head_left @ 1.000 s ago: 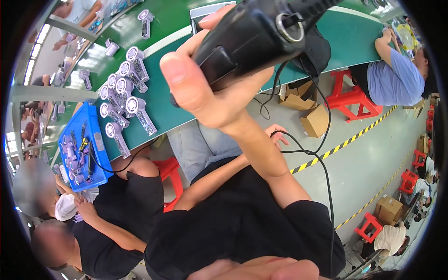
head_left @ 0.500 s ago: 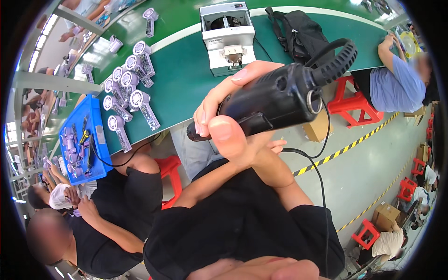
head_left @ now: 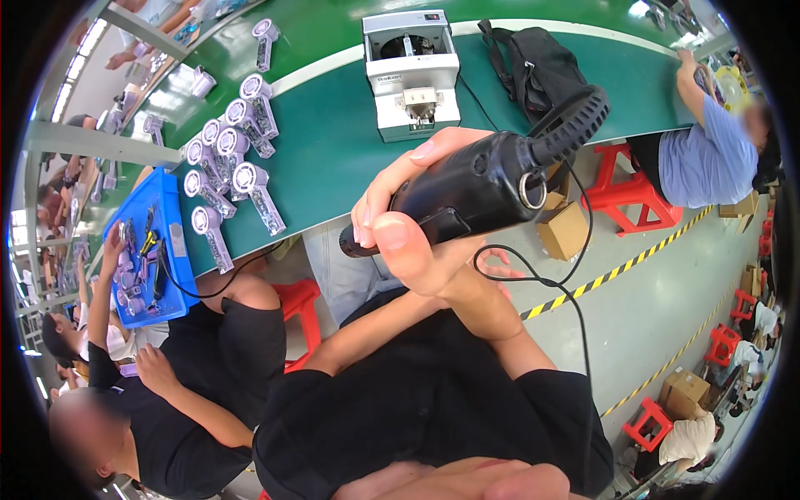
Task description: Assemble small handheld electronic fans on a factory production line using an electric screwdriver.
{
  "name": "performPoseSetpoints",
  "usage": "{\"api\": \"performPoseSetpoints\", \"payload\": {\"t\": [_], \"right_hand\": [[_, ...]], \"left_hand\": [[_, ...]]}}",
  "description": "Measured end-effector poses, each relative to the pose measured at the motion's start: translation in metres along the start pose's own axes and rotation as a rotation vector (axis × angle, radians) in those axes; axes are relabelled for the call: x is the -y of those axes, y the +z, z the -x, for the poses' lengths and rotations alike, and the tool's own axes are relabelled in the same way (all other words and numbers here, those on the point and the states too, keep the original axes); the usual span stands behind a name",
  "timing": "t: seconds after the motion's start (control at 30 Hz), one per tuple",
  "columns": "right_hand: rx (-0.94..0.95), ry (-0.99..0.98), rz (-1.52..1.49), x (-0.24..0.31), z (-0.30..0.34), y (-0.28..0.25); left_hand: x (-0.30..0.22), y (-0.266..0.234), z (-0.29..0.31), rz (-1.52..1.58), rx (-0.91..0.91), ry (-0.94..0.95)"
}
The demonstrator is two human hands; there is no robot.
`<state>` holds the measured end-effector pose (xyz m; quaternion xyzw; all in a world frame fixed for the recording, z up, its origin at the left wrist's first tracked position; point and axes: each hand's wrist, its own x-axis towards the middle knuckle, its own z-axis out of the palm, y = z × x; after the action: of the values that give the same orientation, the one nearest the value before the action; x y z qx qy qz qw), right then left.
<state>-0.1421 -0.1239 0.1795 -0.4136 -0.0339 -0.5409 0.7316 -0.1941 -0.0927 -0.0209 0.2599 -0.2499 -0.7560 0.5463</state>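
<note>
My right hand (head_left: 408, 225) is wrapped round a black corded electric screwdriver (head_left: 479, 179), thumb on the near side and fingertips over the far side. The tool is held above the table's edge, narrow end to the left; a metal ring and the thick cord sleeve are at its right end. My left forearm crosses beneath my right wrist. Beyond it my left hand (head_left: 502, 265) shows only some fingers, stretched and apart, beside a loop of black cord (head_left: 533, 279). The left palm is hidden.
Several lilac handheld fans (head_left: 258, 196) lie on the green table (head_left: 325, 167) at left. A screw feeder (head_left: 412, 79) and black backpack (head_left: 533, 71) stand behind. A co-worker (head_left: 200, 375) sits at left by a blue bin (head_left: 173, 225) of parts. Red stools (head_left: 633, 196) and a carton (head_left: 562, 232) are rightward.
The screwdriver in my right hand has shifted slightly left and down at its cord end. The cord now forms a loop by my left fingers. The left co-worker's arm has reached to the blue bin.
</note>
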Motion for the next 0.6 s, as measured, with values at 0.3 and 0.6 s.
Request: {"api": "performPoseSetpoints", "payload": {"t": [0.3,0.6], "right_hand": [[0.032,-0.048,0.024,-0.004,0.003,0.001],[0.289,0.079,0.096,0.015,-0.003,-0.009]], "left_hand": [[-0.021,0.003,-0.001,0.430,0.216,-0.297],[-0.004,0.010,-0.021,-0.923,-0.129,0.053]]}}
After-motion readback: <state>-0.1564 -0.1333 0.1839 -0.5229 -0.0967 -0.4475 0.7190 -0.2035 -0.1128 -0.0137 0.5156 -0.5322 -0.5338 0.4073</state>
